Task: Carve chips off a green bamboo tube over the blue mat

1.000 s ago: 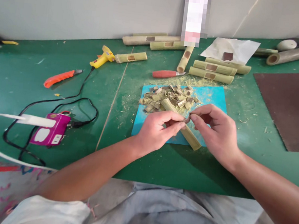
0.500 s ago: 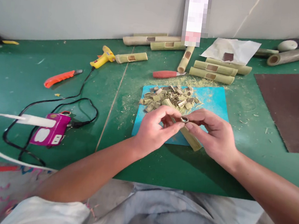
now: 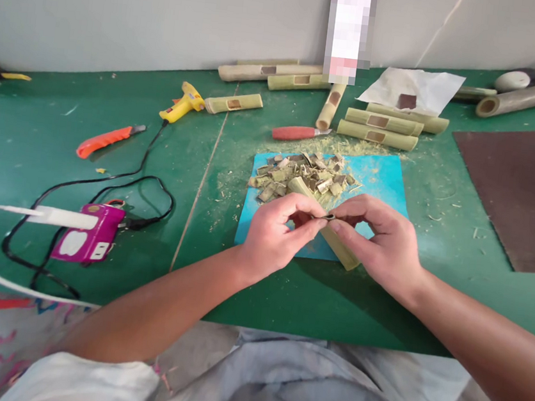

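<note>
My left hand [image 3: 281,231] and my right hand [image 3: 378,242] meet over the blue mat [image 3: 395,183], thumbs and fingertips pinched together. Between them they hold a small dark curled strip [image 3: 330,218] with a pale edge; most of it is covered by the fingers, and its material is unclear. Under the hands a split bamboo piece [image 3: 345,256] lies slantwise on the mat, partly hidden, its near end at the mat's front edge. Just beyond the hands a heap of bamboo chips [image 3: 307,171] covers the mat's back left.
Behind the mat lie a red-handled knife [image 3: 299,133] and several bamboo tubes [image 3: 376,136] with square cut-outs. Leftward are a yellow glue gun [image 3: 184,104], an orange utility knife [image 3: 107,140] and a purple power adapter [image 3: 92,232] with cables. A brown sheet [image 3: 524,191] lies right.
The curled strip between my fingertips looks flatter, its loop narrower than before. Both hands stay in nearly the same place. The view has shifted very slightly.
</note>
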Tool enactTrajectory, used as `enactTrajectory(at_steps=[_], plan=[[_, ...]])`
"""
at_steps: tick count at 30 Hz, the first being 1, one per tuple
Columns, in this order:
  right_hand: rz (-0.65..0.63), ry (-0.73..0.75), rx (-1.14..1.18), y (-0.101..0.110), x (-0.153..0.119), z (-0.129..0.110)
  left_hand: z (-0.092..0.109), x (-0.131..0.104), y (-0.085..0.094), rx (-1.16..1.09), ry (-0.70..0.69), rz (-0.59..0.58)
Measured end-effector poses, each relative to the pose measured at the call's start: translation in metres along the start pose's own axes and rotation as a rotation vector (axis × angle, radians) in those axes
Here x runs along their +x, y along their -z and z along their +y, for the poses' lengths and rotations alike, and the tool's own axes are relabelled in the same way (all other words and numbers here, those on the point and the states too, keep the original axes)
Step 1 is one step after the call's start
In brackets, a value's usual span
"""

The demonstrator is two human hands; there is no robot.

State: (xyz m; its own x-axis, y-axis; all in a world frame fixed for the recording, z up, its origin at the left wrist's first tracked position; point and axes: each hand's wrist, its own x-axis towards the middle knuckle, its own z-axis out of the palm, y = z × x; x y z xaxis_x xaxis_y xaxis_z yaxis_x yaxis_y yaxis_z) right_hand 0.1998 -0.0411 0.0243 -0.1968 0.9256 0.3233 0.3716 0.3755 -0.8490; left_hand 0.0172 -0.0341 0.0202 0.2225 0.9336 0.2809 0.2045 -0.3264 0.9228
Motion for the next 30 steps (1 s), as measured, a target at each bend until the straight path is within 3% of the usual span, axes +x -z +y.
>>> enactTrajectory(at_steps=[4, 16, 21, 26, 30], plan=[[-0.011, 0.059, -0.010, 0.0028, 0.0019, -0.0013, -0.0002, -0.0005, -0.0002, -0.011, -0.003, -0.002], [-0.092, 0.043, 0.034, 0.0032, 0.0004, 0.0037, -0.0034, -0.0016, 0.0004, -0.168, 0.039, -0.095], [-0.061, 0.020, 0.045, 0.0033, -0.0009, 0.0010, -0.0012, -0.0019, 0.0003, -0.279, 0.151, -0.159], [-0.042, 0.151, -0.045, 0.0055, 0.0000, -0.0012, -0.0011, -0.0004, 0.0026, -0.419, 0.259, -0.196], [-0.047, 0.174, -0.067, 0.0061, 0.0000, 0.0001, -0.0052, 0.0036, 0.0052, -0.499, 0.290, -0.266]])
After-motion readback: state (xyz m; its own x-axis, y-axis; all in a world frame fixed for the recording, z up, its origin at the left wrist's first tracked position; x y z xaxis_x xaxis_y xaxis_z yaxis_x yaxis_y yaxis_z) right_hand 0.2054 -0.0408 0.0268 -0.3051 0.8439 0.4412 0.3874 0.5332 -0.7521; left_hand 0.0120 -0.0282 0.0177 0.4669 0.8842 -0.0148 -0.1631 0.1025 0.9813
